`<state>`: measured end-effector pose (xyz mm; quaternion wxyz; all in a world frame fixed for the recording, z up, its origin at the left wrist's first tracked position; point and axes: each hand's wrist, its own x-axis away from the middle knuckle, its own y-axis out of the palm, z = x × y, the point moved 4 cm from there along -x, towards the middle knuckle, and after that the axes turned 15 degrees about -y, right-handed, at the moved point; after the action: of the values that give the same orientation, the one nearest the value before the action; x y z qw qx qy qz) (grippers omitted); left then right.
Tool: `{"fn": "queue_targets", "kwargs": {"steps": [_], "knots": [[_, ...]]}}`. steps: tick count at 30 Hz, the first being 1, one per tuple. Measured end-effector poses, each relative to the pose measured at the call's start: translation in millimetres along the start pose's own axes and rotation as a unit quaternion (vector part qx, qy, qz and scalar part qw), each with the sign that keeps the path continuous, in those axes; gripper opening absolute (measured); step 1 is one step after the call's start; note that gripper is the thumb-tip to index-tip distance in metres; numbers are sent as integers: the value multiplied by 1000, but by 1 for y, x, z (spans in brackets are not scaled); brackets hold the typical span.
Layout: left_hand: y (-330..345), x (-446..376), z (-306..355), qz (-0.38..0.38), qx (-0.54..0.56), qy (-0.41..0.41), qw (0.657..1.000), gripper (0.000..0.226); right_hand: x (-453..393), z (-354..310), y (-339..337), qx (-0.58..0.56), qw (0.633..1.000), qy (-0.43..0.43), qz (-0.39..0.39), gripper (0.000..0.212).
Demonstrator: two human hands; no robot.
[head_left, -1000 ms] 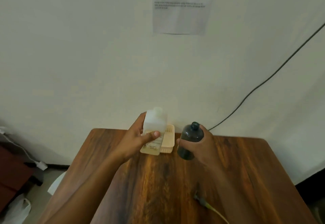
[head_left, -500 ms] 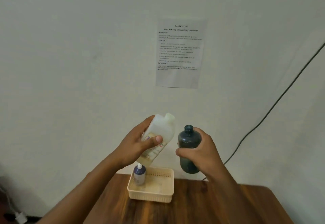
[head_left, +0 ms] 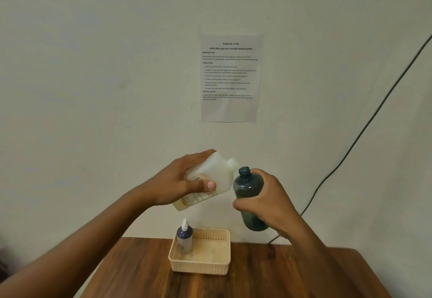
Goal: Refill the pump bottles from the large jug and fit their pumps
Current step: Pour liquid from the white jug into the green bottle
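Observation:
My left hand (head_left: pixel 184 180) grips a white translucent jug (head_left: pixel 219 176), tilted to the right with its white neck close to the mouth of a dark teal bottle (head_left: pixel 247 190). Yellowish liquid sits in the jug's lower end. My right hand (head_left: pixel 264 204) holds the teal bottle nearly upright, its mouth open with no pump on it. Both are raised well above the table. A small dark bottle with a white pump (head_left: pixel 184 235) stands in the left corner of a beige basket (head_left: pixel 203 267) on the wooden table (head_left: pixel 268 274).
A printed task sheet (head_left: pixel 230 77) hangs on the pale wall. A black cable (head_left: pixel 364 129) runs diagonally down the wall toward the table's back edge. The basket sits near the table's far edge.
Both hands lifted the jug and teal bottle from near the table up into the air. The jug has tilted further right, its neck closing on the bottle's mouth. The view has tipped upward.

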<state>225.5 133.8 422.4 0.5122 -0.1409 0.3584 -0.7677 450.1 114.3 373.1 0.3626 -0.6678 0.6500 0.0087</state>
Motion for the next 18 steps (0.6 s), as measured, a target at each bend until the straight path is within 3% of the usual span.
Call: {"fn": "queue_targets", "kwargs": {"steps": [5, 10, 18], "knots": [[0, -4, 4, 2, -16, -7, 1000, 86, 3, 0, -4, -5, 1000, -5, -3, 59], [-2, -8, 12, -8, -37, 10, 999, 72, 6, 0, -5, -13, 1000, -2, 3, 56], [-12, -16, 20, -23, -74, 19, 997, 80, 5, 0, -8, -22, 1000, -1, 12, 55]]}}
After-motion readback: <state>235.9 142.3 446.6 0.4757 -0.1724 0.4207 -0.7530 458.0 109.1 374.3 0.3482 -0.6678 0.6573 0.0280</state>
